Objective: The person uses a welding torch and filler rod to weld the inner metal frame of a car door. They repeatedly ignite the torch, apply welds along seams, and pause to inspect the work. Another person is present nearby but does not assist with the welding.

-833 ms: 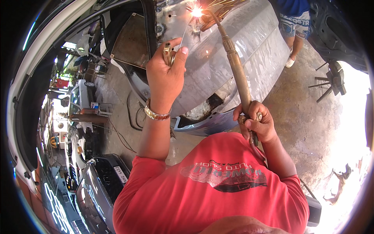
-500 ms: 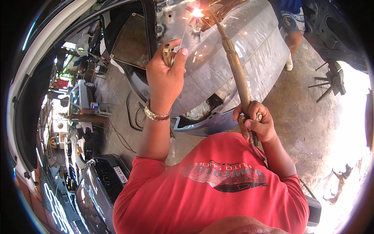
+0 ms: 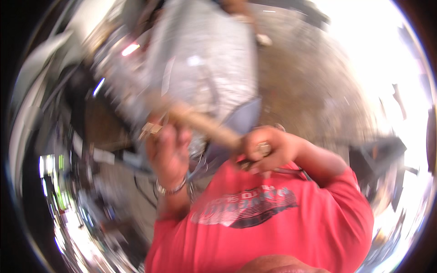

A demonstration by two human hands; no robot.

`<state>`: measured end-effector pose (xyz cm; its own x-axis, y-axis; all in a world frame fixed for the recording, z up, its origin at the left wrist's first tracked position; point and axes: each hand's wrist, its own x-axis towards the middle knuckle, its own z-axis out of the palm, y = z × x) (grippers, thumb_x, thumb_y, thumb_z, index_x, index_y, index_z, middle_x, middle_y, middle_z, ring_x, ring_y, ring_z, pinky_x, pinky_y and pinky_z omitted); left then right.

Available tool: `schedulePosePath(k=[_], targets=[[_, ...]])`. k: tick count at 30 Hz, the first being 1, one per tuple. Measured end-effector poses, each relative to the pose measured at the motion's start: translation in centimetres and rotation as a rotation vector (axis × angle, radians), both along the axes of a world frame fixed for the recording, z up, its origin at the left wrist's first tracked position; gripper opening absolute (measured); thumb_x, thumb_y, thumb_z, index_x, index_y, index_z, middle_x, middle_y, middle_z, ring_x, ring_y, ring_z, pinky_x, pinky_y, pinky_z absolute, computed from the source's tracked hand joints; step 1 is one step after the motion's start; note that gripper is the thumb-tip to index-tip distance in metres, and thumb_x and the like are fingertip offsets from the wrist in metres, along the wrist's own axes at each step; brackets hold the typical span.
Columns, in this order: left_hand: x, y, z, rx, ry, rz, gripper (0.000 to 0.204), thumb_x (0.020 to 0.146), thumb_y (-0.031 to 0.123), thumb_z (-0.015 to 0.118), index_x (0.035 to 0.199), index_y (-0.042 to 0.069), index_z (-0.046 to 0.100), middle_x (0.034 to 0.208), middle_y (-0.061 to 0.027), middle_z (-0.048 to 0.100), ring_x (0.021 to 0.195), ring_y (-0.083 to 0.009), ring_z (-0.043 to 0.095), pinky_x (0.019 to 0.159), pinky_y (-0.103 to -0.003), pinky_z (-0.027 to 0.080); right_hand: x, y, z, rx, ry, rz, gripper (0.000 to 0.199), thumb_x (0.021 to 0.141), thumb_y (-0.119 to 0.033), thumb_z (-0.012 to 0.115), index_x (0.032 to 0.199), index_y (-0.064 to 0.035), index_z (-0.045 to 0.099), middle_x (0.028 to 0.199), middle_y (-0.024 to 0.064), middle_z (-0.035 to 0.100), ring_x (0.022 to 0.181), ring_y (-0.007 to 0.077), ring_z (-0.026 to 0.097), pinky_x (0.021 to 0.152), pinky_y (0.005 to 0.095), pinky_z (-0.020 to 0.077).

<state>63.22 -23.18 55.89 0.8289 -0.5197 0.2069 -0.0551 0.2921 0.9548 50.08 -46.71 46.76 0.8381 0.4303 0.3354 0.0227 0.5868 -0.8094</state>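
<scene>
Motion smears much of the head view. My right hand (image 3: 273, 148) is closed round the rear of a brass welding torch (image 3: 207, 127), with the valve knobs by its fingers. The torch slants up and left, and its tip is lost in blur. My left hand (image 3: 168, 152), with a metal watch on its wrist, is pinched beside the torch's front part. A thin welding rod (image 3: 167, 79) shows as a faint streak rising from it. Beyond lies the bare grey car body panel (image 3: 218, 54), with a bright glowing spot (image 3: 130, 49) at its left.
A brown radiator-like panel (image 3: 107, 123) sits in the car's dark front on the left. Past the panel, another person's foot (image 3: 263, 40) stands on the concrete floor (image 3: 296, 73). A dark boxy thing (image 3: 378, 157) is to my right. Cables lie on the floor at left.
The view has swung, and the car panel now lies farther left. Both hands are closer together, and the torch has tilted left. The flying sparks are gone; a blurred glow remains.
</scene>
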Motion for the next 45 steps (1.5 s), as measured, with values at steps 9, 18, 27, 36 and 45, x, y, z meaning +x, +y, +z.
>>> schedulePosePath(k=[9,18,27,36,45], targets=[[-6.6,2.5,-0.1,-0.051,0.245,-0.384,0.044,0.106,0.05,0.062,0.128,0.012,0.055,0.107,-0.0013,0.059,0.103,-0.0137,0.057,0.082,-0.031,0.057,-10.4,11.9,1.6,-0.028,-0.149,-0.392,0.028,0.096,-0.006,0.069,0.123,-0.006,0.061,0.093,0.0091,0.069,0.07,0.0175,0.072,0.059,0.0319,0.0591],[-10.0,-1.3,-1.1,0.041,0.18,-0.375,0.044,0.112,0.049,0.05,0.126,0.007,0.054,0.109,-0.008,0.06,0.1,-0.0148,0.059,0.057,-0.016,0.042,-24.3,6.9,-6.6,-0.519,0.121,-1.314,0.068,0.097,-0.035,0.074,0.156,-0.0121,0.051,0.147,0.0214,0.061,0.123,0.0332,0.066,0.106,0.0454,0.0528],[-15.3,-4.8,-6.7,0.577,-0.005,-0.031,0.039,0.104,0.04,0.058,0.127,0.01,0.063,0.113,-0.0061,0.068,0.106,-0.0227,0.069,0.085,-0.039,0.052,-73.2,9.4,-39.2,-0.991,2.431,-1.26,0.053,0.092,-0.045,0.074,0.116,0.0023,0.073,0.123,0.0238,0.073,0.111,0.0384,0.07,0.09,0.0528,0.0541],[-23.6,2.5,-6.1,0.458,-0.096,0.159,0.022,0.103,0.029,0.073,0.102,0.008,0.067,0.083,-0.0091,0.076,0.065,-0.0072,0.062,0.05,-0.021,0.037,-82.2,4.7,-48.9,-1.877,2.072,-0.694,0.034,0.103,-0.028,0.053,0.117,-0.0068,0.075,0.122,0.0193,0.073,0.111,0.0379,0.073,0.088,0.0524,0.0598],[-20.2,13.0,-2.5,0.245,-0.146,0.304,0.028,0.102,0.034,0.074,0.106,0.008,0.063,0.083,-0.0079,0.072,0.075,-0.0167,0.073,0.051,-0.021,0.041,-66.4,-2.4,-24.2,-1.76,1.438,-2.436,0.028,0.102,-0.021,0.064,0.126,-0.0059,0.067,0.12,0.016,0.071,0.103,0.0284,0.073,0.075,0.0374,0.0634]])
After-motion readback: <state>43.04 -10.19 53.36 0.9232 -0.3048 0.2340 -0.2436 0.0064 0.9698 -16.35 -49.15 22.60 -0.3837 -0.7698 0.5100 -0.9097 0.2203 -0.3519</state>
